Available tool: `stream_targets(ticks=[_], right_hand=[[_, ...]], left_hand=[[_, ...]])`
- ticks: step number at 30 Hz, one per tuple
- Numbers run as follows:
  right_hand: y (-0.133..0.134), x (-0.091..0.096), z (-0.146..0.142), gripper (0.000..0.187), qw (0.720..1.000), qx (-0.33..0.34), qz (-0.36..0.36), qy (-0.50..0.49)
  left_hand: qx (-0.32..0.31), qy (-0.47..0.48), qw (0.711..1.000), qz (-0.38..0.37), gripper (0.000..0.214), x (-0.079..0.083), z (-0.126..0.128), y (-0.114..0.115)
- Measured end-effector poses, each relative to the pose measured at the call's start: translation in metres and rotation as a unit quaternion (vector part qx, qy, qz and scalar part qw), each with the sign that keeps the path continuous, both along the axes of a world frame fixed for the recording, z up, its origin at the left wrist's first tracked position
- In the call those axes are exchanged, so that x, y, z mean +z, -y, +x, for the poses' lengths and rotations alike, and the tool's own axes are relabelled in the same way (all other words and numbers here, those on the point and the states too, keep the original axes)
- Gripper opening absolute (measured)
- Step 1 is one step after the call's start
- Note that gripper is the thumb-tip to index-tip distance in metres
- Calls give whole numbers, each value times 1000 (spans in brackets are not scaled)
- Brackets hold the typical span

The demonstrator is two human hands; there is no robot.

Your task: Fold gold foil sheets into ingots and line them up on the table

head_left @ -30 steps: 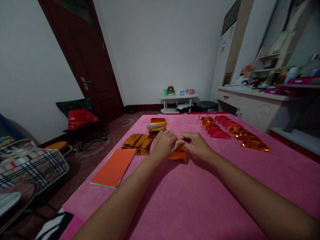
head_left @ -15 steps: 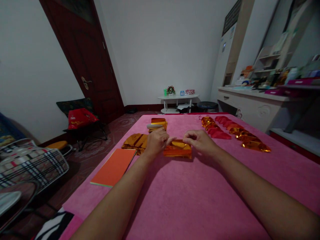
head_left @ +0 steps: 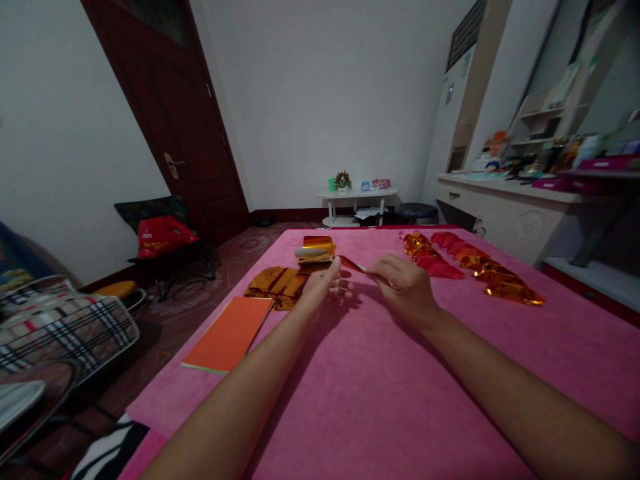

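My right hand (head_left: pixel 403 287) is closed in a pinch on one end of a shiny orange foil sheet (head_left: pixel 352 264), which is tilted and seen nearly edge-on. The sheet's other end reaches the thumb of my left hand (head_left: pixel 327 283); whether they touch is unclear. The left fingers are apart below the thumb. Just beyond and left of that hand is a stack of gold foil (head_left: pixel 319 244) with a grey cylindrical object (head_left: pixel 309 253) lying on it. Nearer, a pile of pleated gold-brown foil pieces (head_left: pixel 275 285) rests beside my left wrist.
Orange paper sheets (head_left: pixel 227 335) lie left of my left forearm on the pink tablecloth (head_left: pixel 380 400). Twisted red and gold foil pieces (head_left: pixel 493 275) are at the far right. Beyond the table stand a small white table (head_left: pixel 357 194), a folding chair with a red bag (head_left: pixel 164 235), and a cluttered white desk (head_left: pixel 500 200).
The foil sheet, which lay flat-faced between both hands, is now turned edge-on and lifted. My left fingers have spread from their pinch, and my right hand has turned over with the sheet.
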State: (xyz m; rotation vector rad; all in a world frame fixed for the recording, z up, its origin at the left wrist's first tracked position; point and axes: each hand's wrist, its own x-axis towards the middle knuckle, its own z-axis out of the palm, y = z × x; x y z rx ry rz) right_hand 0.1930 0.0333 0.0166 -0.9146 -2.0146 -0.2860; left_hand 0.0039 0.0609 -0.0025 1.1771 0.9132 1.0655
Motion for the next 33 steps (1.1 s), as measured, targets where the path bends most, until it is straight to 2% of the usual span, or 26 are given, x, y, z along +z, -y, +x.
stream_targets(ticks=[4,9,12,14,16,19,20,21,22,25,28,30,32,33], right_hand=[[2,-8,-2,13,998,26,26,48],[-3,-15,6,14,997,42,8,58],[-14,-21,14,13,998,30,-44,-22],[-22,-25,17,9,986,-4,-120,-114],[-28,-26,17,16,947,-15,-236,-220],[-30,-26,11,35,831,43,-418,-365],[-29,-25,9,37,797,69,-454,-393],[-27,-24,7,39,775,91,-476,-405],[-25,-24,5,41,766,109,-488,-405],[-22,-26,3,44,777,121,-491,-374],[-23,-31,6,34,802,89,-491,-329],[-28,-37,8,31,819,61,-490,-292],[-33,-42,11,30,847,28,-471,-246],[-35,-45,12,29,863,9,-455,-218]], left_hand=[[29,23,999,-9,43,1,-2,2],[77,23,996,-24,22,1,-5,-1],[106,21,994,-16,15,2,-11,-6],[97,18,995,-14,14,3,-15,-9],[71,12,997,-17,15,3,-17,-10],[17,3,999,-27,16,1,-16,-9],[0,1,1000,-28,17,-1,-15,-9],[-15,-5,1000,-25,18,-3,-14,-10],[-26,-17,999,-16,19,-6,-14,-10],[-31,-108,993,38,26,-16,-13,-11],[12,-225,970,94,26,-26,-11,-11],[71,-296,940,154,39,-29,-10,-9],[125,-361,893,238,49,-30,-9,-7],[133,-384,869,282,48,-29,-9,-5]])
